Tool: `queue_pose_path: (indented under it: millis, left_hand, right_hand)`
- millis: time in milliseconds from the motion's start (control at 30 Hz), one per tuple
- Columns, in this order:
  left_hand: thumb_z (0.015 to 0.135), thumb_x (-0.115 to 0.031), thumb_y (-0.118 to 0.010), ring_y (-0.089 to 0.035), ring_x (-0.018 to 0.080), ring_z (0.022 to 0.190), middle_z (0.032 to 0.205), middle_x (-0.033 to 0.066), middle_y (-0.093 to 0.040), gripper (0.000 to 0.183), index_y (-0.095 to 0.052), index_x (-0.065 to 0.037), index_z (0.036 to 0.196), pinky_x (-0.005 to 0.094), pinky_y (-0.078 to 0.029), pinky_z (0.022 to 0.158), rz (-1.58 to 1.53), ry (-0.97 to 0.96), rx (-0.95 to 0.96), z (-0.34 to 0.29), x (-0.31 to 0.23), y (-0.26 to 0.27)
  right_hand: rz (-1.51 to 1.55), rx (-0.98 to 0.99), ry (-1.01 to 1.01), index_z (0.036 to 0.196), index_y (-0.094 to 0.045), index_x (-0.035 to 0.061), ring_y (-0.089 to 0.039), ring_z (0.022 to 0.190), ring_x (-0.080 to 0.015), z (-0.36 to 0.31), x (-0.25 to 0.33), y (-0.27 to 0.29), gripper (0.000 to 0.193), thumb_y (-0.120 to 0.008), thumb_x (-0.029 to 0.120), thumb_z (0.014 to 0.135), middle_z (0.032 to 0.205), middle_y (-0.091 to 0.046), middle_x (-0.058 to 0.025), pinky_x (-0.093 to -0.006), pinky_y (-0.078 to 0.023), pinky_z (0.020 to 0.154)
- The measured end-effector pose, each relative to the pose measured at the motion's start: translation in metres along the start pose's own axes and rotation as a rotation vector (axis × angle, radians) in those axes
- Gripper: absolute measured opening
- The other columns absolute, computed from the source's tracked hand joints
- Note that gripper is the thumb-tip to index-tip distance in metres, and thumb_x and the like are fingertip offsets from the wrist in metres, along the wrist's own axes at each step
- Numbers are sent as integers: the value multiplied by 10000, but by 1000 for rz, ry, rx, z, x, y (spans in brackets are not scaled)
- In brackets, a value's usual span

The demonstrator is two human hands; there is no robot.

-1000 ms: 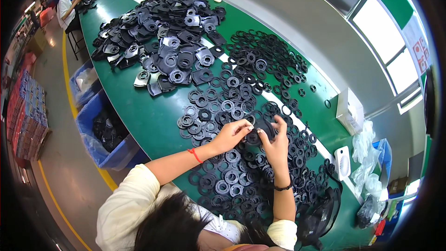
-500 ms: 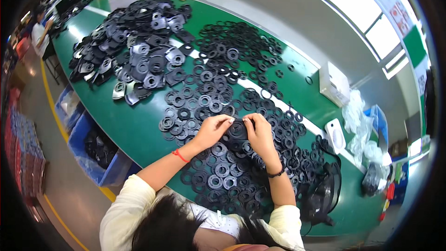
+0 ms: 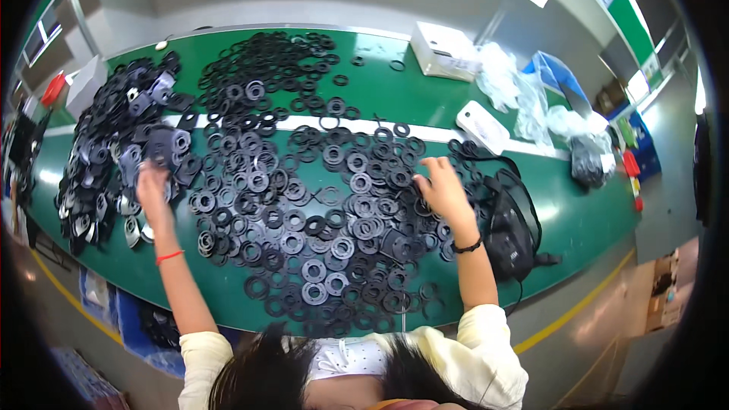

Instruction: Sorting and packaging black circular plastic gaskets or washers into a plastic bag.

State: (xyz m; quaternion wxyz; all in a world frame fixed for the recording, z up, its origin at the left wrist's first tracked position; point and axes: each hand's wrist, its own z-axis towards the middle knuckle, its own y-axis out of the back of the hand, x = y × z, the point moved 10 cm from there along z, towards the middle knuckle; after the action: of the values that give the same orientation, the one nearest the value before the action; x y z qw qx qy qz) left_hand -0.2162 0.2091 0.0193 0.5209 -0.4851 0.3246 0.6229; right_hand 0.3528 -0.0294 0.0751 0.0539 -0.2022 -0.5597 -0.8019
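My left hand [image 3: 152, 186] is at the edge of the left pile, somewhat blurred. Its fingertips pinch the near end of a flat black piece [image 3: 160, 144] with a round ring on it. Around it lies a heap of similar flat black pieces [image 3: 102, 156], several with shiny grey faces. My right hand [image 3: 446, 191] is apart on the right, fingers spread, over the edge of the loose black rings [image 3: 358, 182]. Nothing shows in its fingers, though the fingertips partly cover the rings beneath. Loose rings spread across the table between my hands.
On the green table [image 3: 566, 216], a heap of thinner black rings [image 3: 266, 61] lies at the back. A black bag [image 3: 510, 231] is right of my right hand. Behind it are a white tray [image 3: 483, 127], a white box [image 3: 444, 51] and clear plastic bags [image 3: 516, 91].
My hands were together over the rings on a black piece. Now the left has swung left to the heap with it; the right has let go and moved right. The view has turned right.
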Motion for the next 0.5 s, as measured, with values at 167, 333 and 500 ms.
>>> queue_pose_path:
  millis: [167, 333, 500]
  left_hand:
    - [1001, -345, -372, -455, 291, 1233, 1328, 201, -491, 504, -457, 44, 1310, 345, -320, 1040, 605, -75, -186, 28, 11, 65]
    - [1003, -296, -387, -468, 215, 1213, 1302, 144, -519, 441, -506, 18, 1288, 312, -314, 1044, 340, -113, 68, -12, -24, -20]
    - [985, -215, -448, -546, 197, 1043, 1124, 99, -588, 293, -589, -13, 1144, 308, -408, 929, 469, -200, 362, -87, -92, -145]
  right_hand:
    - [-324, 151, -348, 1141, -551, 24, -532, 970, -428, -42, -94, 18, 477, -719, 272, 769, 1056, -531, -233, -463, -469, 845]
    - [-233, 191, -329, 1103, -561, 21, -564, 929, -377, -51, -111, 15, 497, -751, 303, 741, 988, -572, -220, -421, -474, 816]
    - [-264, 222, -260, 1027, -513, 31, -587, 923, -369, -43, -85, 24, 472, -766, 294, 728, 962, -599, -173, -450, -485, 769]
